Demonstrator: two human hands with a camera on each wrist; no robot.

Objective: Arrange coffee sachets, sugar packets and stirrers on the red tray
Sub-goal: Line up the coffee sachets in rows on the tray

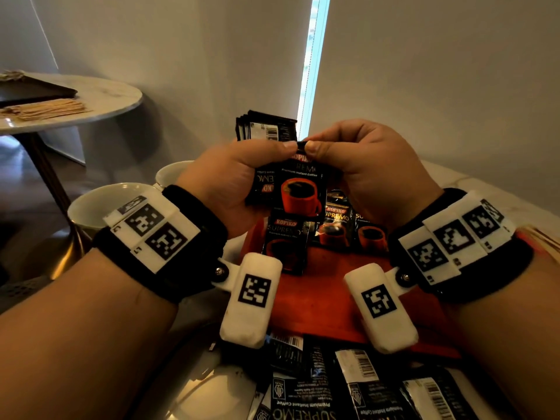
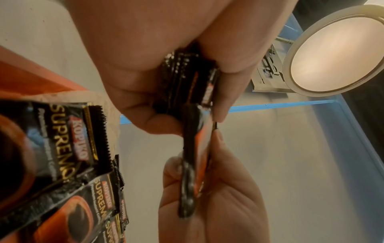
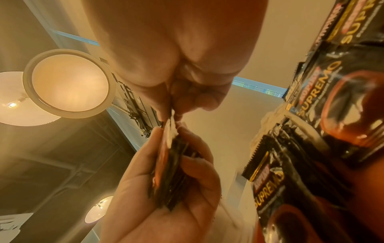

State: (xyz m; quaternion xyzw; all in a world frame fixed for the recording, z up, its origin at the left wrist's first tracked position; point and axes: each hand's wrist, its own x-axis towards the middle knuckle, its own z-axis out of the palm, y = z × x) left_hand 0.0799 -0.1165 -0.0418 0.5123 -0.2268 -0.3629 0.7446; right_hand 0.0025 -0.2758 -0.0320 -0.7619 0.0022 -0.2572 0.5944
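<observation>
Below both hands lies the red tray [image 1: 318, 295]. The left hand [image 1: 230, 183] grips a stack of coffee sachets [image 1: 266, 186]; the right hand [image 1: 360, 171] pinches the front sachet [image 1: 300, 189] at its top edge. Probably light, thin, slippery.

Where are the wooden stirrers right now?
In the head view, the stirrers lie far left on the round side table, beside a dark tray.

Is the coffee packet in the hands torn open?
Cannot tell. Both hands pinch the front sachet's top edge, hiding it; no spill shows.
</observation>
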